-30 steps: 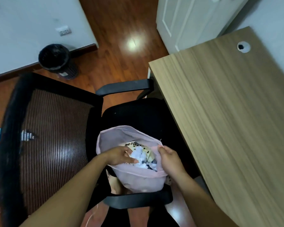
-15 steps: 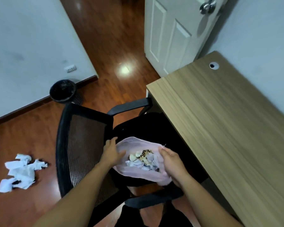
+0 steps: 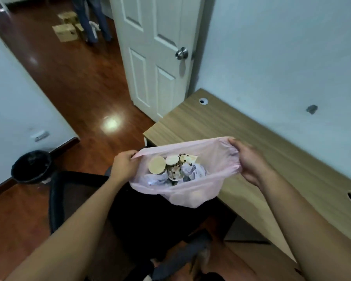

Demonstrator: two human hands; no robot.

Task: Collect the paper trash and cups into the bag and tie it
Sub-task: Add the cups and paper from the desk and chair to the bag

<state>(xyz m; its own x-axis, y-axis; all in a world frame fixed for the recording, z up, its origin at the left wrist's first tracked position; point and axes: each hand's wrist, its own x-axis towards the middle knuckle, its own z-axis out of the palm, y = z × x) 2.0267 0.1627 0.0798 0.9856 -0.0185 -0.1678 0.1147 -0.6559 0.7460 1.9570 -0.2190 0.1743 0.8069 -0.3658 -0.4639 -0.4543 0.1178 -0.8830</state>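
A thin pink plastic bag (image 3: 193,194) hangs in the air above the black chair seat, its mouth stretched wide. My left hand (image 3: 124,166) grips the left rim and my right hand (image 3: 249,161) grips the right rim. Inside lie paper cups (image 3: 157,167), some spotted brown, and crumpled white paper (image 3: 193,172). The bag's bottom sags between the chair and the desk edge.
A black mesh office chair (image 3: 73,201) stands below the bag. The wooden desk (image 3: 272,159) runs along the right wall. A black bin (image 3: 31,166) sits by the left wall. A white door (image 3: 154,57) stands open; a person's legs (image 3: 91,19) and cardboard boxes (image 3: 66,31) are beyond.
Both hands have lifted the bag off the chair seat and pulled its rim apart. The view has tilted up; the crumpled paper on the floor is out of frame.
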